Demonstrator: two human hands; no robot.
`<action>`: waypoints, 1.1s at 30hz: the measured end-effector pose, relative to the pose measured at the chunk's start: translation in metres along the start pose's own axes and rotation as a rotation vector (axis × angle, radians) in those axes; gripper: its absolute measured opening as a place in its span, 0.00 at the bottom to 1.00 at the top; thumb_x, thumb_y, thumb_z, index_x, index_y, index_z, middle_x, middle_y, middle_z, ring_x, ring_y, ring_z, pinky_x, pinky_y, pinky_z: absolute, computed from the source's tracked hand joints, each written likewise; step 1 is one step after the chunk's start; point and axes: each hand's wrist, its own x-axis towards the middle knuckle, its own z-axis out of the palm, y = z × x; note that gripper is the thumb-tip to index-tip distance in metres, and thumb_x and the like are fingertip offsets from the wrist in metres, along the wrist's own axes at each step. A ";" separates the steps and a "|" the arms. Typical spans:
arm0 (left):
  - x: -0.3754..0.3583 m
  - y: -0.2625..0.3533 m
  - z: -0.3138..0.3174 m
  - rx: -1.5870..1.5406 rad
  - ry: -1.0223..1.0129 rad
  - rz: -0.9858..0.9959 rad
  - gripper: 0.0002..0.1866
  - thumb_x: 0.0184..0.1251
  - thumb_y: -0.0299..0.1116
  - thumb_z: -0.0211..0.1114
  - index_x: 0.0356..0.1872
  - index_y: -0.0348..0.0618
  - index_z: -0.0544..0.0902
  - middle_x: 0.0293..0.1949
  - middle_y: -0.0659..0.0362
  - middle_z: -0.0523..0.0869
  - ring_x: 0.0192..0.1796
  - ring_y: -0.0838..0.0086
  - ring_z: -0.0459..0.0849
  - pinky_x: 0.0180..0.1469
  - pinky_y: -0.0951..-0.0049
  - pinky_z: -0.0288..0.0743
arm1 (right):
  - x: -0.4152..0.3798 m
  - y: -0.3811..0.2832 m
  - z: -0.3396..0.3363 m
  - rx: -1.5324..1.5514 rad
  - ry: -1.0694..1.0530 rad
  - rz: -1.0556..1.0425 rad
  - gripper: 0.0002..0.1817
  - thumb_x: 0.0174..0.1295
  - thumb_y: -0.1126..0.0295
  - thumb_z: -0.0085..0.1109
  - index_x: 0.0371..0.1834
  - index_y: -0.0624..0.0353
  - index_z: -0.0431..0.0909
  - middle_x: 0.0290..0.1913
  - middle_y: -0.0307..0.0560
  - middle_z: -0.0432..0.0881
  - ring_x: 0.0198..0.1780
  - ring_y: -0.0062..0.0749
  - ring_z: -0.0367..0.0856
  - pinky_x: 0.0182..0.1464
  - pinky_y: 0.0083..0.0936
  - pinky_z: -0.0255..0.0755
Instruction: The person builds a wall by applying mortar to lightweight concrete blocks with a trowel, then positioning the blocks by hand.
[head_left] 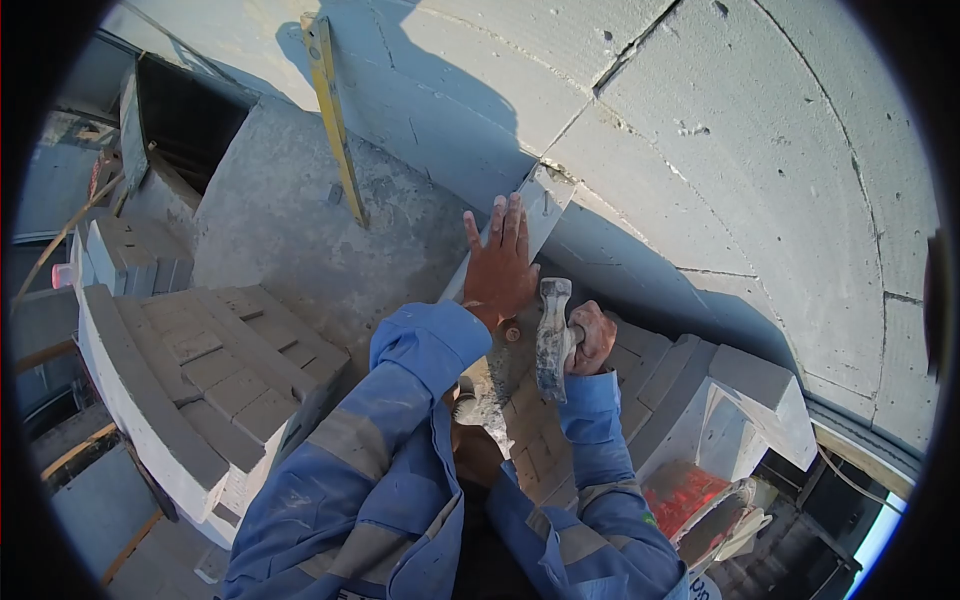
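Observation:
My left hand (500, 265) lies with fingers stretched out on a narrow pale block (548, 205), whose far end meets the wall of large light-grey blocks (690, 150). Most of that block's near part is hidden under my hand and sleeve. Close by on the right, my right hand (592, 338) is wrapped round the handle of a hammer (553, 340). The hammer's head is coated in pale dried material and points away from the fist toward the left hand's side. It appears apart from the block.
A yellow spirit level (335, 120) leans on the wall. Stacks of grey blocks stand at left (220, 370) and right (760, 390). A red bucket (690, 510), splashed with mortar, is at lower right. A dark opening (190, 115) shows at upper left.

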 end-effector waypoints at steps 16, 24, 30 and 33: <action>-0.002 0.003 0.002 0.102 0.058 0.011 0.44 0.71 0.53 0.55 0.76 0.28 0.55 0.80 0.43 0.48 0.83 0.51 0.43 0.77 0.30 0.33 | 0.005 0.028 0.007 -0.459 -0.180 0.316 0.18 0.67 0.57 0.63 0.31 0.62 0.73 0.23 0.55 0.76 0.25 0.57 0.79 0.27 0.41 0.71; 0.000 0.000 0.006 0.074 0.048 0.003 0.46 0.68 0.54 0.58 0.77 0.29 0.55 0.81 0.44 0.48 0.83 0.52 0.43 0.78 0.31 0.33 | 0.000 0.010 -0.008 -0.004 -0.117 -0.039 0.14 0.68 0.62 0.60 0.34 0.63 0.74 0.24 0.57 0.76 0.24 0.58 0.77 0.28 0.42 0.69; 0.003 0.000 0.008 0.089 0.054 -0.019 0.46 0.67 0.53 0.57 0.77 0.30 0.55 0.81 0.45 0.47 0.83 0.53 0.43 0.78 0.31 0.33 | 0.006 0.027 0.005 -0.238 -0.087 0.111 0.15 0.67 0.62 0.62 0.31 0.62 0.73 0.28 0.55 0.79 0.26 0.55 0.80 0.29 0.41 0.73; 0.000 0.000 0.005 0.126 -0.010 -0.005 0.45 0.68 0.52 0.57 0.77 0.31 0.54 0.81 0.46 0.47 0.83 0.53 0.43 0.78 0.30 0.33 | 0.011 0.019 0.002 -0.063 -0.055 -0.078 0.13 0.65 0.65 0.61 0.30 0.63 0.71 0.24 0.52 0.76 0.23 0.49 0.78 0.27 0.37 0.72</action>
